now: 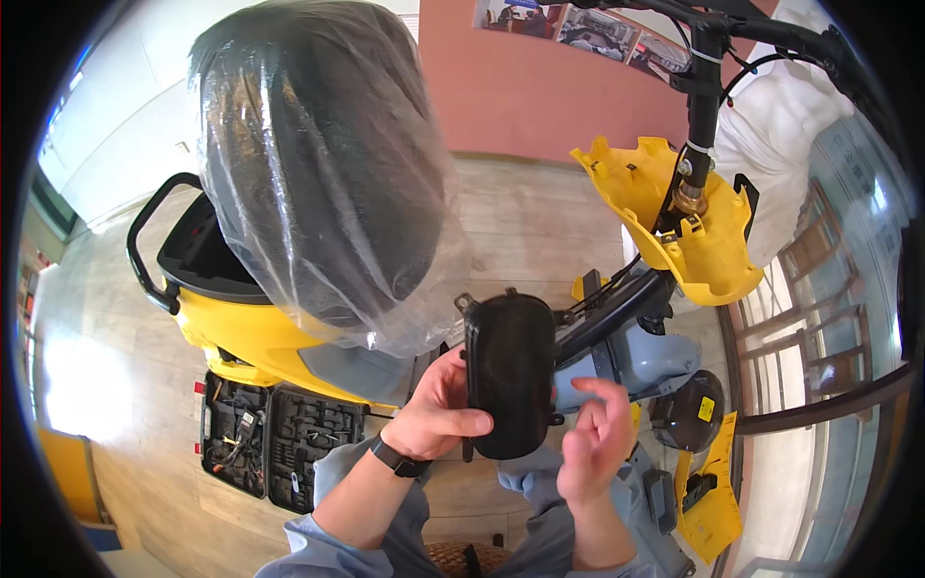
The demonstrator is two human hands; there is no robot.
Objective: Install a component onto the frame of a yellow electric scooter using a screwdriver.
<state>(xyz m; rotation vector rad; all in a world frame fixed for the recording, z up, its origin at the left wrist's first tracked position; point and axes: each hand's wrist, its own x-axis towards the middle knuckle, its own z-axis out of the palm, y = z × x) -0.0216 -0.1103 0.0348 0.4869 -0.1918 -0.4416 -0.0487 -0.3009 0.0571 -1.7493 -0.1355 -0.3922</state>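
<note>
I see a pale grey-blue left sleeve [310,547] on my feed, its loose cloth gathered in soft folds and stopping short, with the left forearm [358,501] bare beyond it. A black watch [401,462] with a dark, smooth band circles the wrist (its face is too small for me to make out from this far away). The right sleeve [609,564] shows only as a scrap of similar cloth. The trousers [409,511] look grey-blue too, loose and creased.
</note>
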